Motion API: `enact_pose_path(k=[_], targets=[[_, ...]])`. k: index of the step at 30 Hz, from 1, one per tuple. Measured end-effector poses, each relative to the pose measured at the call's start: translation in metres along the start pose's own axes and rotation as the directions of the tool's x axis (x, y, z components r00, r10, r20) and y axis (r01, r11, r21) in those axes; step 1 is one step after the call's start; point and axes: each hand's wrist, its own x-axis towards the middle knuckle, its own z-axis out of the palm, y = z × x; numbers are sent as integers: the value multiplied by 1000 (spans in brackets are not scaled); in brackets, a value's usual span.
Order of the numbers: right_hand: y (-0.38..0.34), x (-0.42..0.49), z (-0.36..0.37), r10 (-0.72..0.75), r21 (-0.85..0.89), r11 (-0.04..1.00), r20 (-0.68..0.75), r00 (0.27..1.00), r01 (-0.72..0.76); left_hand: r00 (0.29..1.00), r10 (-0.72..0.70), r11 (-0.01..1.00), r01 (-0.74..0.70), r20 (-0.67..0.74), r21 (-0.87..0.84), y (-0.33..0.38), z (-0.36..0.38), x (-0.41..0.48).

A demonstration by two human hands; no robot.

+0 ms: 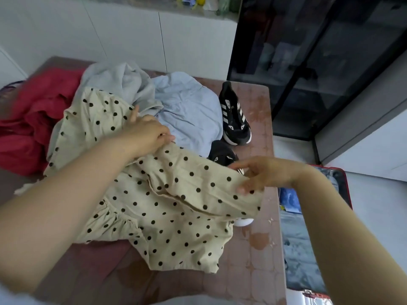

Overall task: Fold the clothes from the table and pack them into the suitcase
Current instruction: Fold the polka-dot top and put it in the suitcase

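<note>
Dotted garment [167, 208]: cream w/ black dots, spread over near-centre of the table [257, 256], one long fold raised btwn both hands.
Feel (judged): thin woven cloth, light, limp, no stiffness. It'll sag btwn grips and slide easily on the smooth top. Not fragile.
Where to hold: along seams/hems and at corners, two points well apart so the fold line stays taut. The gathered frill at near-left will bunch, so flatten it first.
L hand [149, 133]: far end of the raised fold, fingers curled round the cloth, gripping it.
R hand [262, 175]: right end of the fold, thumb + fingertips pinching the cloth edge, other fingers loosely bent.
Right edge: R hand and the cloth's right end sit near the table's right edge, so the end could slip over.
Near edge: hem lies close to it, w/ a bare strip of table left in front.
Open room: bare top at near-right only. Far half is crowded.
Far pile: red garment [33, 128] far-left, grey garment [114, 84] and pale blue garment [189, 111] far-centre, touching the dotted one.
Shoes: black shoe [235, 115] far-right. Second shoe [222, 154] is partly under the raised fold and may snag when it's laid down.
Suitcase [330, 168]: open, low at right of table, just beside its right edge. Some items already inside; can't tell which.
Progress (judged): fold in hand, the other clothes not yet folded.
</note>
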Motion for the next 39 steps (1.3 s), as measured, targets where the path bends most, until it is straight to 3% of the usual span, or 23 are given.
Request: enact_pose_path(k=[2, 5, 8, 10, 13, 17, 21, 23, 25, 27, 28, 30, 32, 36, 38, 39], targets=[[5, 1, 11, 95, -202, 977, 123, 988, -69, 999, 46, 999, -46, 3, -8, -9, 0, 0], [5, 10, 29, 157, -164, 976, 88, 984, -141, 994, 87, 996, -88, -67, -10, -14, 3, -7], [4, 30, 51, 144, -77, 984, -186, 972, -161, 986, 137, 990, -139, -95, -18, -20, 2, -17], [5, 48, 74, 59, -200, 969, -390, 919, -147, 986, 162, 987, -162, -45, 11, -24, 0, -24], [6, 76, 110, 28, -326, 919, -504, 863, -221, 990, 139, 990, -139, 23, -5, -24, 0, -29], [6, 84, 134, 142, -233, 946, -329, 934, -226, 991, 102, 989, -111, 89, 96, -33, 7, -26], [8, 73, 144, 10, -406, 905, -275, 961, -125, 977, 176, 951, -200, 119, 238, -42, 10, -33], [14, 74, 143, -1, -317, 944, -279, 960, -91, 974, 223, 959, -226, 34, 172, -46, 12, -36], [15, 76, 143, 102, -14, 994, -317, 943, -112, 966, 231, 973, -233, -113, -1, -48, 10, -37], [17, 82, 144, 259, 309, 939, -361, 896, -148, 951, 206, 959, -243, -231, -146, -50, 7, -39], [18, 85, 144, 309, 357, 917, -353, 883, -178, 943, 189, 947, -250, -275, -203, -51, 5, -39], [21, 85, 147, 321, 304, 924, -283, 904, -232, 929, 180, 926, -272, -324, -263, -53, 0, -40], [22, 83, 150, 264, 256, 947, -271, 926, -195, 926, 197, 912, -294, -321, -287, -53, -7, -42], [10, 59, 131, 153, 294, 956, -506, 849, 3, 904, 227, 885, -347, -363, -311, -53, -20, -45], [8, 39, 116, 115, 541, 819, -482, 869, 192, 898, 236, 858, -372, -372, -353, -53, -24, -44], [8, 28, 109, 80, 687, 675, -431, 899, 269, 894, 232, 841, -382, -382, -383, -53, -25, -42]])
